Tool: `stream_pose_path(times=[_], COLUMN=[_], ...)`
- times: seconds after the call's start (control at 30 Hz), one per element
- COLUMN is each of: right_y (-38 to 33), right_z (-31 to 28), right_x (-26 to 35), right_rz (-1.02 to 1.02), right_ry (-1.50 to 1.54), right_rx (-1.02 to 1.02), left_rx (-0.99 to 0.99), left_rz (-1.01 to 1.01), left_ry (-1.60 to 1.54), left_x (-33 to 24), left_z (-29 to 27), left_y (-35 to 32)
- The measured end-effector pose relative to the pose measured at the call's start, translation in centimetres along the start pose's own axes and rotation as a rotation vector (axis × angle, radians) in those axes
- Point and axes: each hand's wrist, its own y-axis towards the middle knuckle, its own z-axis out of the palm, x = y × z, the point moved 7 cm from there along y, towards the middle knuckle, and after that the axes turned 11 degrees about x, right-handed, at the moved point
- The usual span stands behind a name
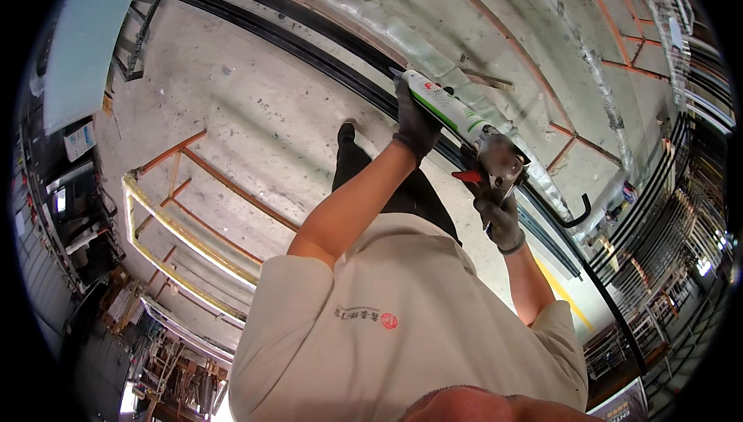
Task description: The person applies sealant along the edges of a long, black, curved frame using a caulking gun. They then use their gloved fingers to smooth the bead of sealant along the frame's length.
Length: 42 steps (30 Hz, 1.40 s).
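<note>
We see both hands in dark gloves holding a caulking gun (472, 132) above a long black frame rail (325, 58) that lies on the concrete floor (255, 120). The left hand (416, 122) is closed around the white and green cartridge (443, 105), near its front. The right hand (499, 217) is closed on the metal handle at the back of the gun, beside a small red part. The nozzle (397, 72) points to the rail; it seems to touch it, but we cannot tell for sure. A second black rail runs just beside the first one.
</note>
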Motion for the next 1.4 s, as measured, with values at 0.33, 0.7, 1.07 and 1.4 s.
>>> stream_pose_path(times=[0.33, 0.7, 1.07, 1.4], right_y=[1.1, 1.5, 1.6, -1.4], right_z=[-1.8, -1.9, -0.4, -3.9], right_x=[-0.7, -1.7, -0.2, -3.8], right_rz=[-0.023, 0.11, 0.086, 0.384], right_ry=[0.092, 0.014, 0.046, -0.275], right_rx=[0.173, 0.195, 0.244, 0.112], left_rx=[-0.048, -0.134, -0.098, -0.133], left_rz=[0.016, -0.046, -0.018, 0.021], left_ry=[0.037, -0.054, -0.026, -0.027], left_x=[0.5, 0.8, 0.7, 0.9], left_z=[0.1, -0.5, -0.2, 0.6], left_y=[0.5, -0.2, -0.2, -0.6])
